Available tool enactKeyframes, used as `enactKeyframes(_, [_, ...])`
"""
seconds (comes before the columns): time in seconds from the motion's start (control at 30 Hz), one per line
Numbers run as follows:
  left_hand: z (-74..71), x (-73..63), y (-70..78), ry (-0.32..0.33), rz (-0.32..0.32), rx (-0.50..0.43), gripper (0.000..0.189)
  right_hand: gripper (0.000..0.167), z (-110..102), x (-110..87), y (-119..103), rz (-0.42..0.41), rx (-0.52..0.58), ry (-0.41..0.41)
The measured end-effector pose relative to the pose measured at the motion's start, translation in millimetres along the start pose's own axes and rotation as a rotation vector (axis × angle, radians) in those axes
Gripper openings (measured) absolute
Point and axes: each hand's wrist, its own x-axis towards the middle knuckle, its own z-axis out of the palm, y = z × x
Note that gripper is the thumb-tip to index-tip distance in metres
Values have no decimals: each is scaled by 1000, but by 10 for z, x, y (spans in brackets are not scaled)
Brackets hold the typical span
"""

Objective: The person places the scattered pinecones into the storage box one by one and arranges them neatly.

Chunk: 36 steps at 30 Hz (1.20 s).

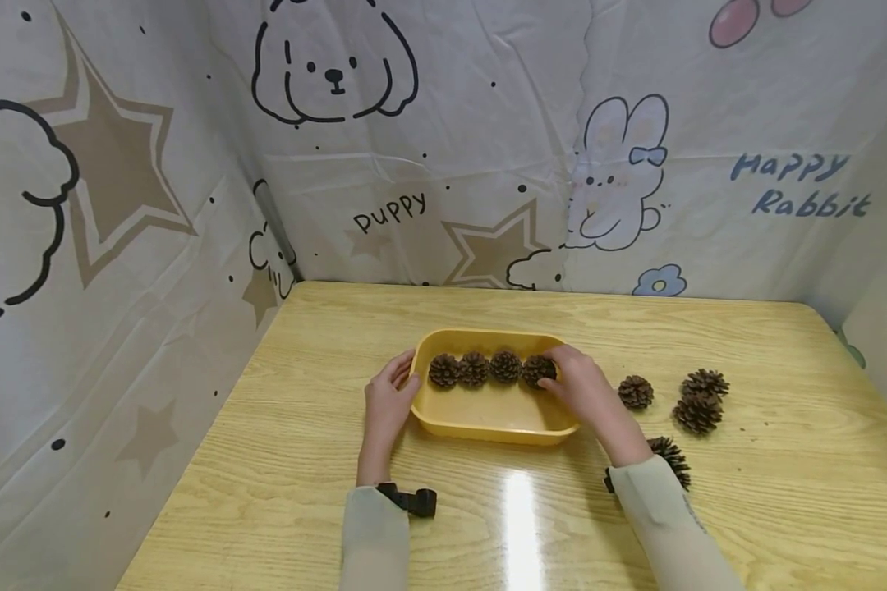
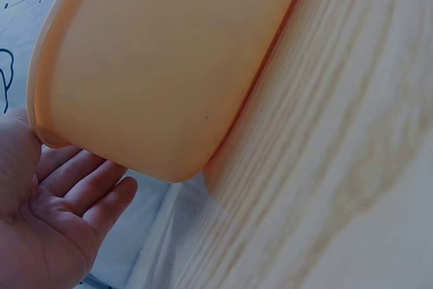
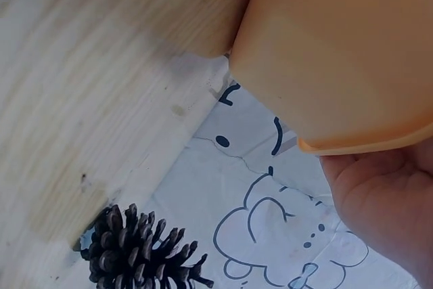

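Observation:
A yellow plastic basin [image 1: 498,431] stands on the table with several brown pine cones lined up in a row along its far side. My left hand [image 1: 390,400] grips the basin's left end, thumb over the rim and fingers outside the wall; the left wrist view shows the palm [image 2: 64,225] beside the basin's outer wall [image 2: 169,65]. Over the right rim reaches my right hand [image 1: 582,386], its thumb and fingers pinching the rightmost pine cone [image 1: 538,371] of the row. In the right wrist view the basin's wall [image 3: 338,52] hides the fingertips of this hand [image 3: 382,197].
Right of the basin lie a single pine cone [image 1: 636,392] and two touching ones [image 1: 700,402]. Another pine cone [image 1: 671,461] is partly hidden by my right sleeve. A printed cloth [image 1: 429,164] hangs behind the wooden table [image 1: 266,492] and along its sides.

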Motion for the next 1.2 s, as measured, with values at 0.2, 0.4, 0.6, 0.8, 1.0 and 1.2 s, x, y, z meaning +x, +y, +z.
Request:
enactKeyframes(0.2, [-16, -72, 184, -13, -21, -6, 43, 40, 16, -1, -8, -9, -22, -13])
enactKeyframes(0.4, [11, 0, -6, -4, 1, -12, 43, 40, 25, 1, -23, -1, -22, -14])
enactKeyframes(0.6, [8, -8, -21, -2, 17, -1, 42, 41, 36, 1, -19, 1, -16, -11])
enactKeyframes(0.8, [11, -9, -7, -1, 8, 8, 42, 43, 50, 5, -6, 0, -27, -10])
enactKeyframes(1.0, [7, -8, -3, 3, 9, 9, 42, 47, 48, -1, -1, -2, -23, -32])
enactKeyframes(1.2, [10, 7, -12, 8, 11, 2, 42, 50, 41, 2, -6, 11, -2, -65])
